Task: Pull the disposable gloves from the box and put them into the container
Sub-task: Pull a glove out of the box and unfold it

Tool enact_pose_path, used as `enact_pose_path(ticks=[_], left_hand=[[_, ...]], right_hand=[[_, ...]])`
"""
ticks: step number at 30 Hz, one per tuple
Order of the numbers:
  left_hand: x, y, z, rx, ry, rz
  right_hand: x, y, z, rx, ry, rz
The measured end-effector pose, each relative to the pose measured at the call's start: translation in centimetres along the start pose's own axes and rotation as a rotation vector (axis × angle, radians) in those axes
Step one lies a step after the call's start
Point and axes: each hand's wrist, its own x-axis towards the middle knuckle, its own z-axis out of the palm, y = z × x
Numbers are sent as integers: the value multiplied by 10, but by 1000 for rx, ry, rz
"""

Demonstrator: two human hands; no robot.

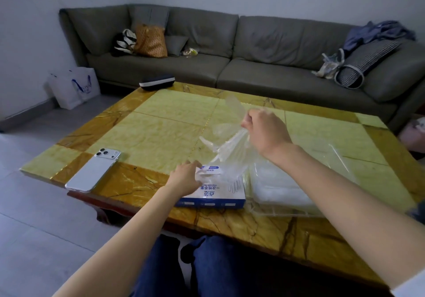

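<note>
Right hand (264, 131) pinches crinkled clear gloves (230, 147) above box (218, 193).

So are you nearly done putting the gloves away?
Partly. A pile of gloves already lies in the clear container. Right now the right hand pinches a bunch of clear gloves pulled up from the box, while the left hand rests on the box. That bunch has yet to go into the container, and I can't see how many remain in the box.
</note>
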Motion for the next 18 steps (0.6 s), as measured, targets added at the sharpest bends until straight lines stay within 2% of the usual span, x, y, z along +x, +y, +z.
enact_pose_path(ticks=[3, 5, 7, 9, 12, 15, 18], left_hand=[[-15, 28, -20, -284, 386, 45], [-30, 50, -30, -244, 552, 196], [-46, 74, -32, -123, 509, 381], [-54, 94, -25, -1, 393, 452], [-51, 113, -11, 53, 313, 382], [-41, 119, -5, -24, 385, 270], [-31, 116, -17, -51, 391, 235]], right_hand=[[-5, 15, 2, 16, -93, 70], [-8, 20, 3, 42, -130, 117], [-9, 21, 4, 82, -135, 161], [-10, 19, 4, 145, -139, 215], [-8, 17, 4, 296, -128, 306], [-11, 20, 0, 421, -156, 354], [-18, 31, -4, 360, -217, 394]])
